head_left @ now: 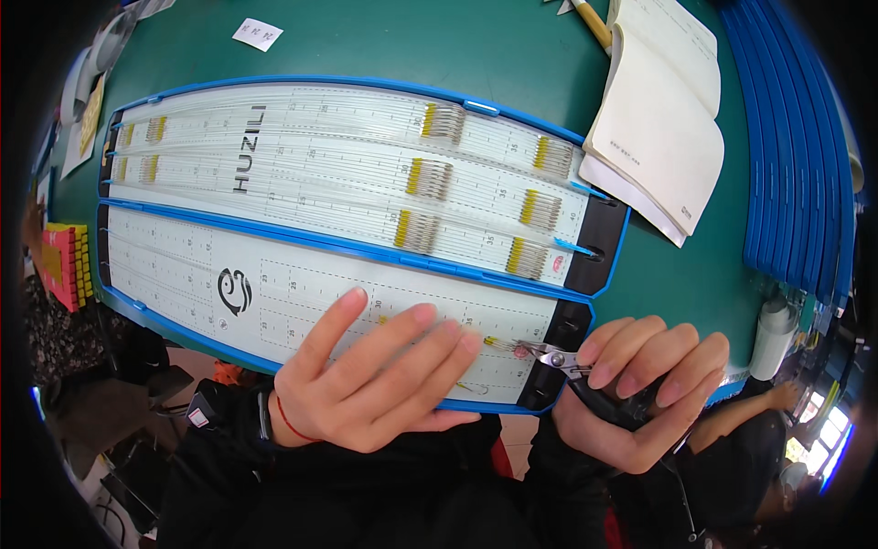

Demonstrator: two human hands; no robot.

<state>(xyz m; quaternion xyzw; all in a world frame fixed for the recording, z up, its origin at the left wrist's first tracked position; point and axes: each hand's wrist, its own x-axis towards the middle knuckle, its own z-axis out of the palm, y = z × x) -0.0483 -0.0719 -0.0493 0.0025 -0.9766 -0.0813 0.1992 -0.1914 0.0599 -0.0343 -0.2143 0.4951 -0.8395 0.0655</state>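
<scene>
A long blue-rimmed fishing rig case (366, 240) lies opened flat, its two white panels marked with ruled scales. My left hand (370, 380) rests over the near panel, fingers spread and thumb along the front rim. In my right hand (645, 384) is a pair of small pliers (560, 360) with dark handles. Their jaws reach over the near panel's right end, beside a small bunch of hooks (501, 345) with yellow bindings. Whether the jaws touch a hook I cannot tell. A single hook (473, 388) lies nearer the front rim. My left fingers partly cover the panel.
Rows of fishing hooks (428, 178) on fine lines fill the far panel. An open notebook (654, 128) overlaps the case's far right corner. Blue cases (786, 165) are stacked at right, near a clear roll (775, 334). A paper slip (258, 35) lies on the green table (366, 41).
</scene>
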